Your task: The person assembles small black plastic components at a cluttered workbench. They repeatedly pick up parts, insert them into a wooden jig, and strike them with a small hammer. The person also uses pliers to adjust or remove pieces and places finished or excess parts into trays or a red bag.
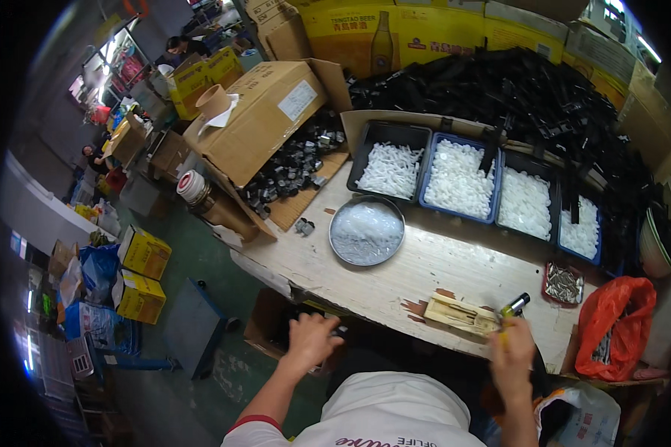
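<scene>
Past the near edge of the table, my left hand (311, 339) is over an open cardboard box (259, 328). Its thumb and fingers close around a small dark part (340, 331), whose kind I cannot make out. My right hand (513, 350), slightly blurred, grips a yellow-handled tool (505, 334) at the table's front edge. Just beyond that hand a short black and silver cylinder (516, 304) sticks up at a slant; whether it belongs to the tool is unclear. To its left lies a cream-coloured slotted block (461, 314) with thin dark pieces in its groove.
A round metal dish (367, 258) of small clear pieces stands mid-table. Behind it, black and blue trays (423, 200) hold white plastic parts, before a heap of black parts (492, 89). A red dish (546, 295) of metal pins and a red bag (620, 313) are right. A carton (257, 112) stands left.
</scene>
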Available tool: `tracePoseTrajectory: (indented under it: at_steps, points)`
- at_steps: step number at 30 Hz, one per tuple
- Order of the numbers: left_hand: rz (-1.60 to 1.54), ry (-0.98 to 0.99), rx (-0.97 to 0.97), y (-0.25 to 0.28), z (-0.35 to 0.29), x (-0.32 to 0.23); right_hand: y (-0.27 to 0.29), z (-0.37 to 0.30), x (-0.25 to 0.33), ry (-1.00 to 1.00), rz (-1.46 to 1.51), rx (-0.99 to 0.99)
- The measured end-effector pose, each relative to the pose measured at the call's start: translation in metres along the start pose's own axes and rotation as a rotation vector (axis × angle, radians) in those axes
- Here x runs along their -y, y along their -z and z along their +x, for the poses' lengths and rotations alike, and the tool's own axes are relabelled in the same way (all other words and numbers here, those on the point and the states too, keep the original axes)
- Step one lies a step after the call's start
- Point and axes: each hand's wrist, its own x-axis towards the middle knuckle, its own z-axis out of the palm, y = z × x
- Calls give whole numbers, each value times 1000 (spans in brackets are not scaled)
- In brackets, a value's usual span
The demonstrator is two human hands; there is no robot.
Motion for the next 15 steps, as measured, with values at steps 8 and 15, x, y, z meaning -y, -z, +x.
tracePoseTrajectory:
  at_steps: [8,15]
  points:
    - [72,4,-718,40,103,43,42,-31,-129,-401,-619,-237]
    - [233,57,-632,42,153,62,37,-27,-143,-370,-731,-354]
